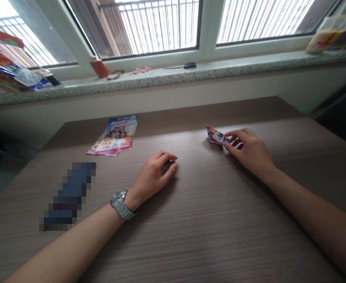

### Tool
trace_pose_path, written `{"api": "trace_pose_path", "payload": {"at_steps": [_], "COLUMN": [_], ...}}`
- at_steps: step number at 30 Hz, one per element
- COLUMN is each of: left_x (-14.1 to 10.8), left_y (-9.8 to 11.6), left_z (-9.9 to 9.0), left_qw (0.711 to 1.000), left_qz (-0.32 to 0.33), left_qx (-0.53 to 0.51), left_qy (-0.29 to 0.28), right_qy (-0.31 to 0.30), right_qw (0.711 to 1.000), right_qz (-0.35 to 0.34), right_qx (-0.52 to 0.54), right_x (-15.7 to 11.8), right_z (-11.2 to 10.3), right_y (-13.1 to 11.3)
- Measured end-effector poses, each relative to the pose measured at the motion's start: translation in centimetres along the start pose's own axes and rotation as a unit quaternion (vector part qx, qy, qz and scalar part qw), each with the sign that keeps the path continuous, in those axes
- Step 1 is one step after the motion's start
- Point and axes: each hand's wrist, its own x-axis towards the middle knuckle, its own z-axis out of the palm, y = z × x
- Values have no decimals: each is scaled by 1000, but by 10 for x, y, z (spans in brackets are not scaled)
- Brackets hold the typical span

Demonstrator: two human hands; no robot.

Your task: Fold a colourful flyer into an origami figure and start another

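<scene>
Between the thumb and fingers of my right hand (251,153) is one end of a small folded paper (216,135), printed in bright colours. Its far left corner rises to a point, a bit like a folded boat. The paper is at or just above the table, right of centre, and my fingertips cover its right end. My left hand (155,171), with a metal watch (122,204) on the wrist, rests on the wooden table (190,228). Its fingers are loosely curved, the thumb apart from them, and nothing shows in it.
A stack of printed flyers (116,135) lies at the back left. Nearer me is a dark pixelated object (71,194). On the stone windowsill (158,78) are scissors (187,65), pink scraps (142,70), a red lighter-like item (99,67) and packaged goods (10,67).
</scene>
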Motion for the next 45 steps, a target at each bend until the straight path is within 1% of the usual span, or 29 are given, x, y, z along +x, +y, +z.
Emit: {"api": "trace_pose_path", "payload": {"at_steps": [4,5,7,9,12,16,21,25,30,36,41,45], "left_x": [0,0,0,1,1,2,1,1,0,-1,-3,-3], "left_y": [0,0,0,0,1,2,2,3,3,3,0,-10], "left_z": [0,0,0,0,0,0,1,1,1,1,-7,-19], "left_qw": [1000,1000,1000,1000,1000,1000,1000,1000,1000,1000,999,995], "left_qz": [5,7,12,16,22,22,22,22,23,22,13,-9], "left_qx": [4,5,3,-1,-3,0,1,5,10,16,48,92], "left_qy": [-3,-4,-7,-8,-10,-15,-11,-10,-10,-5,13,44], "right_qy": [20,24,12,-27,-87,-144,-190,-211,-218,-218,-220,-228], "right_qw": [999,998,998,993,978,961,949,945,946,945,945,943], "right_qz": [-22,-31,-61,-111,-172,-214,-222,-217,-204,-205,-203,-204], "right_qx": [-39,-42,-22,15,76,103,115,123,125,132,133,134], "right_x": [-2,-3,-6,-10,-16,-23,-29,-29,-29,-29,-29,-29], "right_z": [-6,-8,-9,-8,0,12,23,25,24,25,25,26], "right_y": [-11,-14,-21,-28,-36,-44,-48,-48,-49,-48,-47,-45]}}
